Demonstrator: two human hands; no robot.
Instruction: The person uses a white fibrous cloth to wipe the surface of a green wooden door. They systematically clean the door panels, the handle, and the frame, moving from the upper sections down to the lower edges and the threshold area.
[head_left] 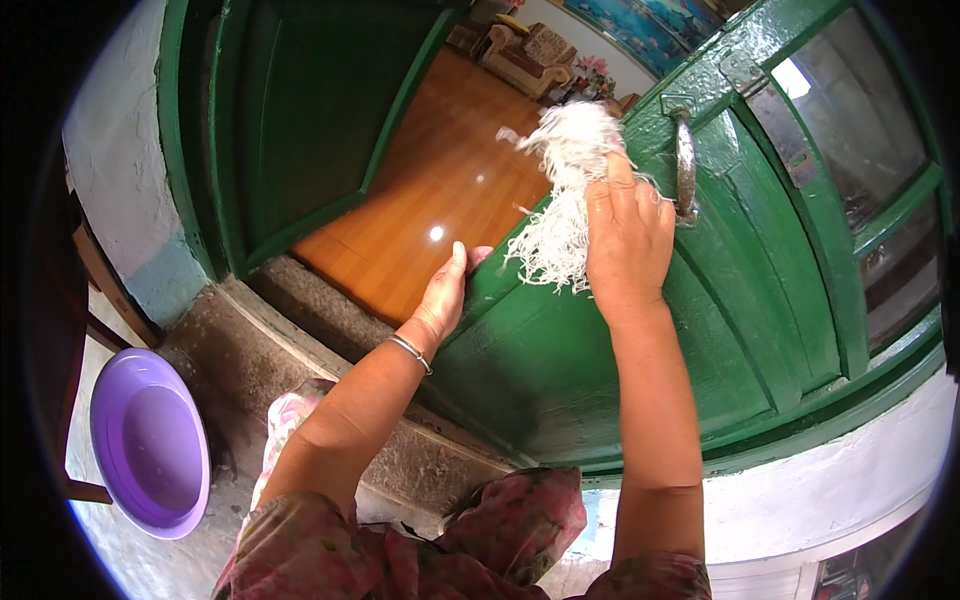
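A green wooden door (560, 370) stands partly open in front of me. My right hand (628, 235) presses a shaggy white cloth (560, 215) with stringy fringes against the door's upper part, beside its free edge. Just right of that hand is a worn metal pull handle (686, 165). Lower down, my left hand (442, 295) grips the door's free edge, its thumb up and some fingertips showing past the edge. A silver bangle (410, 352) circles my left wrist. Part of the cloth hangs over the edge, and my right palm is hidden.
To the left, a second green door leaf (300, 120) is swung inward. A raised stone threshold (310, 300) crosses the doorway. Beyond lies a shiny wooden floor (440, 170) with a patterned armchair (530, 58). A purple basin (150, 440) sits on the concrete at lower left.
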